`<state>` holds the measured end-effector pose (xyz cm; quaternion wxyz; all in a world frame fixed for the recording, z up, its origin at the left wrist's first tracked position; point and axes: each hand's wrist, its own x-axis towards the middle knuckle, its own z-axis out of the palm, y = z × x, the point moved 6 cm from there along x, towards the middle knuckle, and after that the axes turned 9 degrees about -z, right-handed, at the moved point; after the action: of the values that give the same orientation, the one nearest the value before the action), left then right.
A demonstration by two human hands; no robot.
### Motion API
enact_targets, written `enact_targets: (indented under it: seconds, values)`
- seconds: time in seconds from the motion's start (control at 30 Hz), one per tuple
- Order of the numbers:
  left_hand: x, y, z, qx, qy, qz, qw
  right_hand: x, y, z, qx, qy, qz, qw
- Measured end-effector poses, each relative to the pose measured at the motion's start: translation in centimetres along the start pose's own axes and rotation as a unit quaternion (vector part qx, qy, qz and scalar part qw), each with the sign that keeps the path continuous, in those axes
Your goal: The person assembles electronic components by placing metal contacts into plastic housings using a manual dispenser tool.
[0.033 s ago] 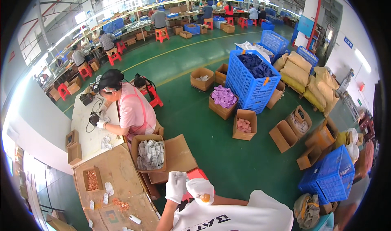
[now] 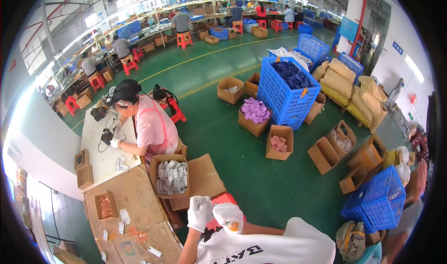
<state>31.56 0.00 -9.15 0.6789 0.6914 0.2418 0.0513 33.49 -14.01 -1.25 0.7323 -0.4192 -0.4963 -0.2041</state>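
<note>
Close in front of my white shirt, both of my hands are raised in white gloves. My left hand (image 2: 200, 213) has its fingers curled and closed. Right beside it, my right hand (image 2: 227, 216) is closed too, with a small orange-yellow patch (image 2: 233, 226) showing at its lower side; whether this is a thing or part of the glove I cannot make out. Whatever lies between the fingers is hidden. Nearest to the hands is a red stool (image 2: 225, 199), partly covered by them. An open carton (image 2: 157, 192) of small white packets (image 2: 172, 176) stands just beyond, to the left.
A cardboard-covered table (image 2: 135, 189) at left carries a small box (image 2: 98, 206) of copper-coloured pieces, a loose pile (image 2: 138, 234) of them and white tags. A co-worker (image 2: 153, 126) sits at the white tabletop (image 2: 100, 143). Cartons, blue crates (image 2: 284, 96) and sacks (image 2: 337, 84) stand on the green floor.
My left hand has shifted very slightly to the left. Otherwise the scene looks the same.
</note>
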Motion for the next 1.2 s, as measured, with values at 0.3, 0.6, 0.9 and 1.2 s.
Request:
enact_targets:
  seconds: [0.3, 0.6, 0.9, 1.2]
  values:
    - [3.8, -11.1, -7.8, -0.32, -0.05, -0.17, 0.931, -8.7, 9.8, 6.2, -0.268, -0.407, 0.437, 0.756]
    - [8.3, -27.6, -27.4, 0.461, 0.059, -0.154, 0.872, -12.0, 15.4, 10.5, -0.248, -0.635, 0.554, 0.477]
    - [19.5, -31.0, -43.3, -0.244, 0.347, -0.278, 0.862, -17.2, 16.8, 7.6, -0.305, -0.656, 0.521, 0.452]
    - [26.9, -27.3, -48.6, 0.085, 0.385, -0.34, 0.854, -17.9, 14.6, 8.7, -0.3, -0.642, 0.565, 0.422]
